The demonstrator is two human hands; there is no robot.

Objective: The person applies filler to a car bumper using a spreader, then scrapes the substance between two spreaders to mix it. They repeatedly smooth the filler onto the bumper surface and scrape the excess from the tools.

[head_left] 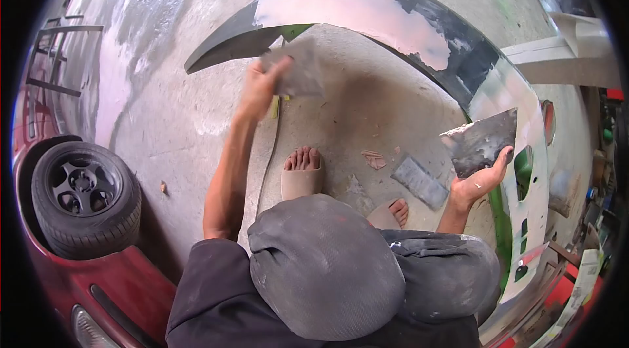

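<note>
My left hand (265, 86) grips a thin grey rectangular filler spreader (303, 72), thumb on its face; motion blurs it. It hovers before the left end of a curved car bumper (481, 60), with a gap I cannot judge. Pale pink filler (357, 14) covers much of the bumper's upper face, amid dark and grey patches. On the right, my right hand (477, 185) holds up a dark flat plate (483, 145), fingers mostly hidden beneath it. Whitish filler clings along the plate's left edge. That plate overlaps the bumper's right end in view.
Between my sandalled feet (303, 171) and the bumper lie pinkish scraps (373, 159) and a dusty grey rectangular block (420, 182). A cable (270, 161) crosses the concrete floor. At left, a wheel (85, 197) rests in a red car body part (111, 289). Clutter lines the right edge.
</note>
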